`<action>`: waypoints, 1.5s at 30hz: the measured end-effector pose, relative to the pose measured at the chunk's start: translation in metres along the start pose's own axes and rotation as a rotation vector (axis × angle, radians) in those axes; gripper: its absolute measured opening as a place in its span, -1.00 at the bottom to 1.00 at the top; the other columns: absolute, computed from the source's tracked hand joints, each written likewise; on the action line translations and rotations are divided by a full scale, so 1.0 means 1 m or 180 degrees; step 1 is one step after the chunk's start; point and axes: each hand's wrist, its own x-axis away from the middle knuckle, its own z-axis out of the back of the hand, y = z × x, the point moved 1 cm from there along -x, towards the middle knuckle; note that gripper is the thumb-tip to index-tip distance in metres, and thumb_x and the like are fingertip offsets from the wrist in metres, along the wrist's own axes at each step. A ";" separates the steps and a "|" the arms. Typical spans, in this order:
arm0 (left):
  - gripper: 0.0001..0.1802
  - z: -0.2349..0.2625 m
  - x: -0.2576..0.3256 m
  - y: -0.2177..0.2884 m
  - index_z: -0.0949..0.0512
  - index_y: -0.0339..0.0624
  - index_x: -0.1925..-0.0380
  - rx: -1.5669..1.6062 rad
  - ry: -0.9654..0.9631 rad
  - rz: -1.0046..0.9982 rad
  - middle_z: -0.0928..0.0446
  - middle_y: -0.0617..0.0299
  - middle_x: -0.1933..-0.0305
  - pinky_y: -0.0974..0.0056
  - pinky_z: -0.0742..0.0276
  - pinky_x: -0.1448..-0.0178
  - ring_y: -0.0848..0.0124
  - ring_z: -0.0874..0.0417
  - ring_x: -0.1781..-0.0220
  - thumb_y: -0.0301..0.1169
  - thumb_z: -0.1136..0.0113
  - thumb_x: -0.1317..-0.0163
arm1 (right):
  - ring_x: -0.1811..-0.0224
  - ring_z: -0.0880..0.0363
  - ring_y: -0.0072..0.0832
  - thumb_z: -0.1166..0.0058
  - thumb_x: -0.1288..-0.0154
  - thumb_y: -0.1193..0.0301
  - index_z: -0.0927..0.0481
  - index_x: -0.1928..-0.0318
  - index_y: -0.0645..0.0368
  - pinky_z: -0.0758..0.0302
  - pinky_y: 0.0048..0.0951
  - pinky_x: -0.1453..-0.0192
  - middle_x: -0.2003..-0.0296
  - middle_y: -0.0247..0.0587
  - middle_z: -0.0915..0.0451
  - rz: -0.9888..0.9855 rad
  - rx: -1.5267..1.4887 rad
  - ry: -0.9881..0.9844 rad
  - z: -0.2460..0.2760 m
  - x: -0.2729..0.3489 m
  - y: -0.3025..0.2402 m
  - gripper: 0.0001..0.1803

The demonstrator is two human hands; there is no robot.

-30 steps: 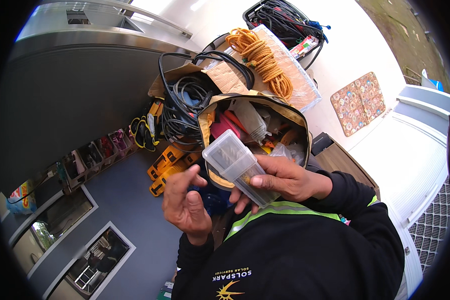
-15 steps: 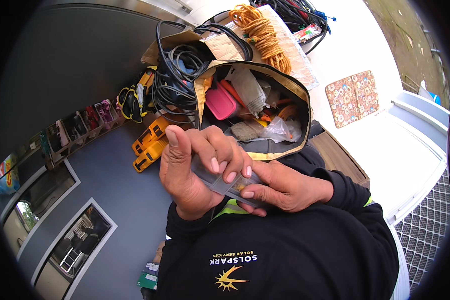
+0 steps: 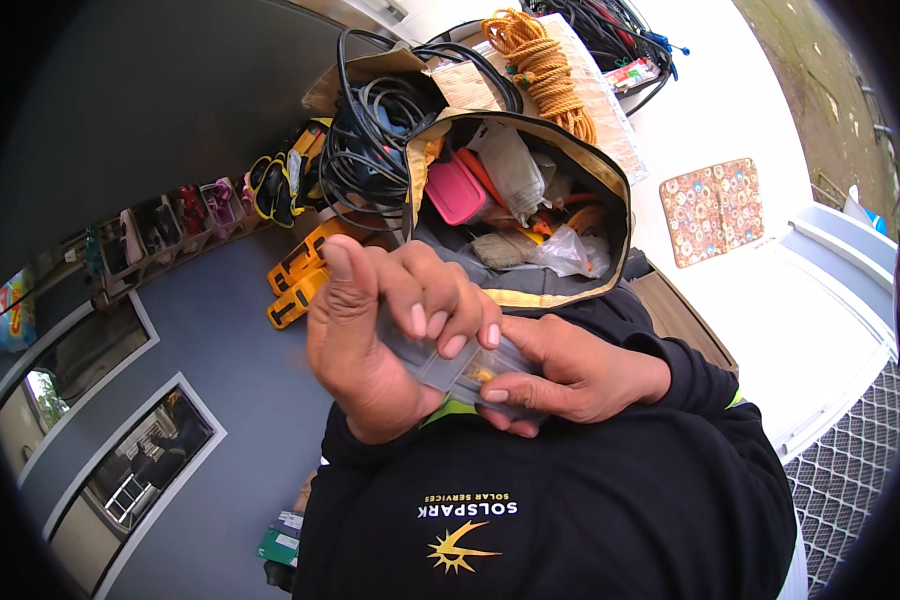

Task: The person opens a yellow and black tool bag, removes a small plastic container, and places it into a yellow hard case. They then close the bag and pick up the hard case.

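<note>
A small clear plastic compartment box (image 3: 462, 366) with small yellow bits inside lies flat between both hands, close to my chest. My left hand (image 3: 380, 330) wraps over its top, fingers curled across the lid and thumb raised. My right hand (image 3: 560, 375) holds the box from the right side and underneath, thumb on its front edge. Most of the box is hidden by the fingers. Just beyond the hands stands an open tool bag (image 3: 590, 170) with a tan rim, packed with a pink case (image 3: 455, 192), plastic bags and tools.
Coiled black cables (image 3: 375, 140) and a cardboard box sit left of the bag, an orange rope coil (image 3: 540, 60) behind it. Yellow tool cases (image 3: 300, 275) lie on the grey surface. A patterned mat (image 3: 715, 210) lies on the white floor at right; metal grating at lower right.
The clear box was held up tilted in my right hand; it has come down flat toward my chest, and my left hand has closed over its top.
</note>
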 end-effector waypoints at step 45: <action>-0.10 -0.014 0.013 0.072 -0.56 -0.51 -0.07 -0.5080 -0.2721 0.1424 -0.61 -0.25 0.13 -0.10 -0.66 -0.06 -0.21 -0.71 0.03 0.18 -0.59 -0.16 | 0.13 -0.77 0.15 -0.35 -0.21 0.29 -0.59 0.09 0.46 -0.64 0.00 0.03 0.34 0.27 -0.73 -0.1210 0.2148 -0.0650 0.016 0.022 -0.028 -0.55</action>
